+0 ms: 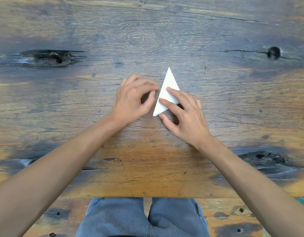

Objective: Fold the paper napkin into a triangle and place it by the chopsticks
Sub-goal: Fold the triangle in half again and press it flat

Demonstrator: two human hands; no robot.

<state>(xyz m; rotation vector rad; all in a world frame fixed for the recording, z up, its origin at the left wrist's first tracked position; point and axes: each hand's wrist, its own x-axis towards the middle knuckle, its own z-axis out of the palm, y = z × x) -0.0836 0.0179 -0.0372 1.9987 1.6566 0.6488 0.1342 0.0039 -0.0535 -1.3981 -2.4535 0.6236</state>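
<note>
A white paper napkin (168, 84) lies folded into a narrow triangle in the middle of the wooden table (147, 40), its sharp tip pointing away from me. My right hand (183, 115) rests on its lower right part, two fingertips pressing the paper flat and the thumb at its near corner. Just left of the napkin's long edge hovers my left hand (134, 98), fingers curled and holding nothing. No chopsticks are in view.
The table's near edge (147, 196) runs across the bottom, with my legs in jeans (142, 218) below it. Dark knots (273, 53) and a crack (48, 57) mark the wood at the far right and left.
</note>
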